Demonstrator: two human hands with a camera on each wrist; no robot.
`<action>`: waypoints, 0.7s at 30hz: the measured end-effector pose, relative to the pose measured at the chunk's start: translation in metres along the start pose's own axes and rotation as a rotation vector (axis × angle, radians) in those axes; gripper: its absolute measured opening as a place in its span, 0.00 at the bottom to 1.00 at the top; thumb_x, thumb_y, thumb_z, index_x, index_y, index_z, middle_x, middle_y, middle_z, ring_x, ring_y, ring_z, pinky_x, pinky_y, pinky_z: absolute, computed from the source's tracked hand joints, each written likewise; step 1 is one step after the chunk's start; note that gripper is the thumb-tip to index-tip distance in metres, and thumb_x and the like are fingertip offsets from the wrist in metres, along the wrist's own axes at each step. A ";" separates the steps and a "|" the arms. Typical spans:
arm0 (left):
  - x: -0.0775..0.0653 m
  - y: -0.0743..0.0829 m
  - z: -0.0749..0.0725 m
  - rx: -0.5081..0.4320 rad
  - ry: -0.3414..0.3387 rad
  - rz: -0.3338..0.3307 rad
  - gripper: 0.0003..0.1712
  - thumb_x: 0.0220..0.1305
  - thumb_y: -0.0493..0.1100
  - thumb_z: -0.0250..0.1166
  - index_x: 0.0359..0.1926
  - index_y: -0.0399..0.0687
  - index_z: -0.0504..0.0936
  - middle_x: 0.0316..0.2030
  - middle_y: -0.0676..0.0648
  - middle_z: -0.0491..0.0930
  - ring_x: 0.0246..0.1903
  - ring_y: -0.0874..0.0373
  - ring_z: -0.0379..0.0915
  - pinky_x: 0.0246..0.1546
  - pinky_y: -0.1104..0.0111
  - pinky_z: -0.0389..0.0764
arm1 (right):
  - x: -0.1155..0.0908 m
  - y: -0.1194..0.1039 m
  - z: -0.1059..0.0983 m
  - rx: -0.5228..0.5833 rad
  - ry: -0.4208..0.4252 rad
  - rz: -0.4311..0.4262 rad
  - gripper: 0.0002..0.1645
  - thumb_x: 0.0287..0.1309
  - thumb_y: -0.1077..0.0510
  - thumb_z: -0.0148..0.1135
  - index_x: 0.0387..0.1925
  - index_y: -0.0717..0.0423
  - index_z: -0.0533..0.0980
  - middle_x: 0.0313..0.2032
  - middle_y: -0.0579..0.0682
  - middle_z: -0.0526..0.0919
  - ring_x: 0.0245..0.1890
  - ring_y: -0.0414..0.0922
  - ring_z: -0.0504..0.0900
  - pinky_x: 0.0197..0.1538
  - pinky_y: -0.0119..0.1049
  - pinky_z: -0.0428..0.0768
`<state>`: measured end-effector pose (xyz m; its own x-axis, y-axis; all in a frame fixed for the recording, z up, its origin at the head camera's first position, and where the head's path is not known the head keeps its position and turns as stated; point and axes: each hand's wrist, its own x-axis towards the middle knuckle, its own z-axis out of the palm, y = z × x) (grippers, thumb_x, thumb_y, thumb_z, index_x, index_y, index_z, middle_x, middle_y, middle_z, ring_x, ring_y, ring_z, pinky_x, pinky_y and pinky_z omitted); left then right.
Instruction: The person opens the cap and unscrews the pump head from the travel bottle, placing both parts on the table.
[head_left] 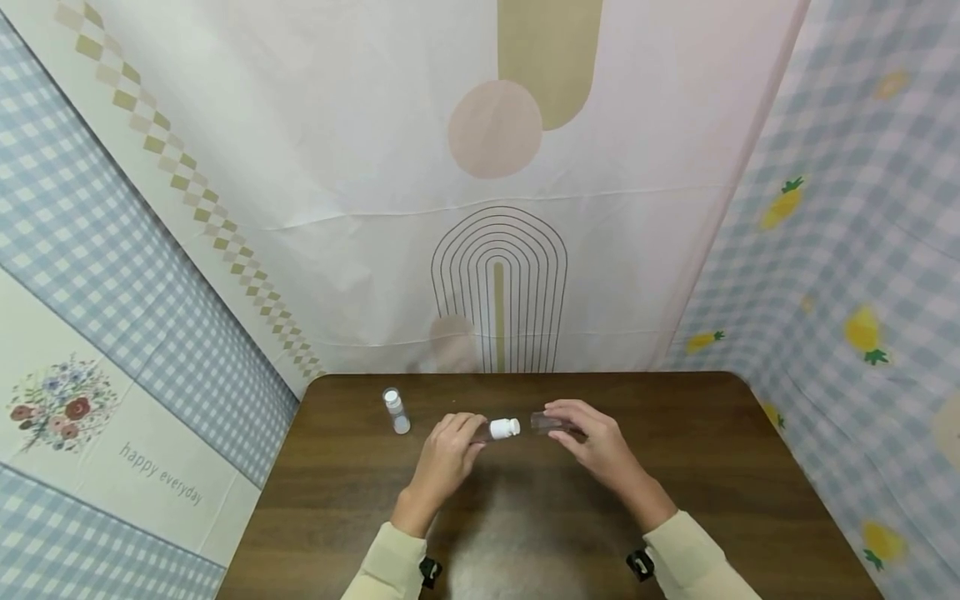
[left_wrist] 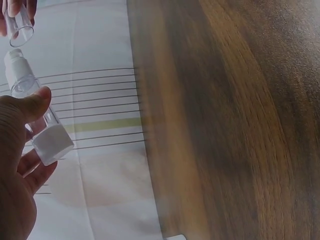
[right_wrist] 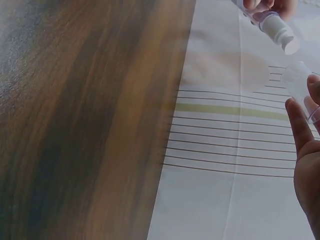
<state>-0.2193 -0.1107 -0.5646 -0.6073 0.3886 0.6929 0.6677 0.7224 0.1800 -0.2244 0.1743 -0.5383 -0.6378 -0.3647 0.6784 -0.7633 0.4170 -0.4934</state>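
Note:
My left hand grips a clear pump bottle with a white pump head and a white base. The bottle is tilted, its pump end towards the right hand. A clear tube-shaped cap is pinched between the thumb and fingers of my right hand. Its open end faces the pump head, and a small gap separates them. Both hands are above the table. A second bottle, with a white top and a clear cover, stands at the back left of the table, beyond the left hand.
The brown wooden table ends at a patterned cloth hanging along its back edge. Checked cloths hang on both sides. A corner of something white shows at the bottom of the left wrist view.

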 end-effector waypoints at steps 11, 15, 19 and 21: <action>0.004 0.002 0.000 0.001 0.034 -0.025 0.27 0.47 0.37 0.83 0.50 0.44 0.84 0.43 0.48 0.85 0.42 0.52 0.81 0.45 0.61 0.83 | -0.006 0.011 -0.002 -0.117 -0.029 -0.001 0.26 0.50 0.69 0.78 0.53 0.57 0.84 0.54 0.54 0.85 0.50 0.49 0.87 0.50 0.19 0.79; 0.005 0.003 -0.001 0.001 0.025 -0.041 0.27 0.48 0.37 0.82 0.51 0.44 0.84 0.44 0.48 0.85 0.42 0.52 0.81 0.44 0.61 0.83 | -0.010 0.018 0.000 -0.159 -0.033 -0.008 0.27 0.49 0.70 0.78 0.53 0.56 0.84 0.53 0.54 0.85 0.50 0.48 0.86 0.46 0.25 0.82; 0.005 0.004 -0.001 -0.007 0.008 -0.061 0.26 0.50 0.38 0.82 0.51 0.43 0.84 0.44 0.47 0.85 0.43 0.52 0.81 0.45 0.61 0.83 | -0.013 0.025 0.005 -0.189 -0.027 -0.013 0.28 0.48 0.71 0.78 0.53 0.58 0.84 0.52 0.56 0.85 0.49 0.49 0.86 0.43 0.32 0.84; 0.005 0.005 -0.001 -0.009 0.002 -0.068 0.26 0.50 0.38 0.81 0.51 0.43 0.84 0.45 0.47 0.85 0.43 0.52 0.81 0.45 0.61 0.83 | -0.015 0.028 0.007 -0.203 -0.030 -0.005 0.28 0.48 0.71 0.78 0.54 0.58 0.83 0.53 0.57 0.85 0.48 0.49 0.87 0.42 0.35 0.86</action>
<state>-0.2190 -0.1058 -0.5597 -0.6509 0.3377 0.6800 0.6287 0.7417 0.2335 -0.2371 0.1852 -0.5662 -0.6394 -0.3906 0.6623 -0.7318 0.5736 -0.3681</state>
